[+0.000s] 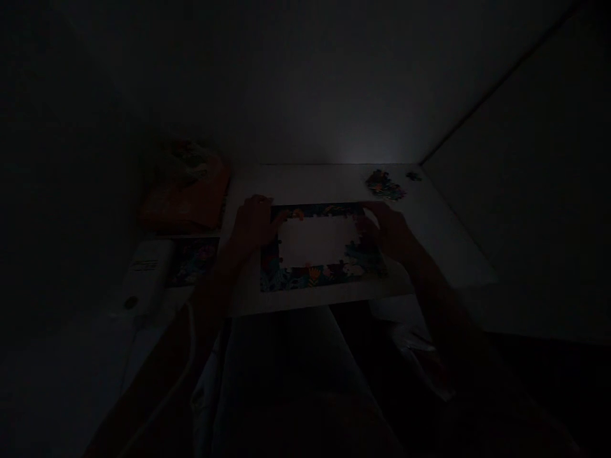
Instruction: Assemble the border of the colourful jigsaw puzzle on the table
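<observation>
The scene is very dark. A jigsaw puzzle (pixel 315 275) with a colourful floral border and a bare middle lies on a white board (pixel 334 181). My left hand (pixel 252 224) rests on the puzzle's upper left corner with the fingers curled down onto the pieces. At the puzzle's upper right edge my right hand (pixel 389 230) has its fingers bent and pressed on the border. Whether either hand holds a piece is hidden by the dark.
A small heap of loose puzzle pieces (pixel 384 184) lies at the board's far right corner. An orange bag (pixel 186 191) sits to the left, with a printed picture sheet (pixel 193 262) and a white device (pixel 143 280) with a cable beside it. My legs are under the board.
</observation>
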Tool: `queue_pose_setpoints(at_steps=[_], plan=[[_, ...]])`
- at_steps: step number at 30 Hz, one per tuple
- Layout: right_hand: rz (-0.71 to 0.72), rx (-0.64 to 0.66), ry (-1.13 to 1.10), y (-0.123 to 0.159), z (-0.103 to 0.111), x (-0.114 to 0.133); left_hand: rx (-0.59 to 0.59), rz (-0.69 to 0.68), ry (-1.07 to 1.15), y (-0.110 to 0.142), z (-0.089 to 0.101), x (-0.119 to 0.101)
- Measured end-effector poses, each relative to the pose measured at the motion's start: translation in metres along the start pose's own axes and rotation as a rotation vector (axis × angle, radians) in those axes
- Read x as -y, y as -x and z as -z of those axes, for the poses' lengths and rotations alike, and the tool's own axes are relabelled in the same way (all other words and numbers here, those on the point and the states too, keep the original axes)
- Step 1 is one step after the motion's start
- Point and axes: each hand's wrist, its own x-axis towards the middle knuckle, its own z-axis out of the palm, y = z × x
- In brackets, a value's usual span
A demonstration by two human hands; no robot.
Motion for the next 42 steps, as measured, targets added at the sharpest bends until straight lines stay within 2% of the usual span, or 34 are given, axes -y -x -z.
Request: queue_pose_setpoints(at_steps=[3,5,7,9,15,26,32,34,39,42], plan=[[-0.039,0.053,0.006,0.060,-0.014,0.001,0.002,0.032,-0.055,0.055,-0.010,-0.024],[-0.080,0.050,0.028,0.089,-0.025,0.006,-0.011,0.056,-0.048,0.091,-0.020,-0.032],[-0.091,0.060,0.051,0.105,-0.033,0.012,-0.011,0.052,-0.038,0.118,-0.030,-0.035],[-0.098,0.073,0.073,0.109,-0.038,0.016,-0.032,0.031,-0.045,0.132,-0.036,-0.035],[-0.086,0.098,0.147,0.096,-0.039,0.019,-0.095,0.007,-0.053,0.129,-0.039,-0.035],[-0.059,0.090,0.168,0.101,-0.027,0.031,-0.071,0.013,-0.056,0.131,-0.036,-0.037],[-0.022,0.190,0.153,0.098,-0.024,0.030,-0.066,0.020,-0.043,0.134,-0.031,-0.044],[-0.030,0.178,0.136,0.098,-0.025,0.026,-0.059,0.015,-0.032,0.134,-0.030,-0.045],[-0.096,0.016,0.169,0.122,-0.028,0.015,-0.052,0.008,-0.011,0.135,-0.029,-0.045],[-0.094,0.036,0.255,0.150,-0.029,0.012,-0.070,-0.003,-0.013,0.135,-0.030,-0.044]])
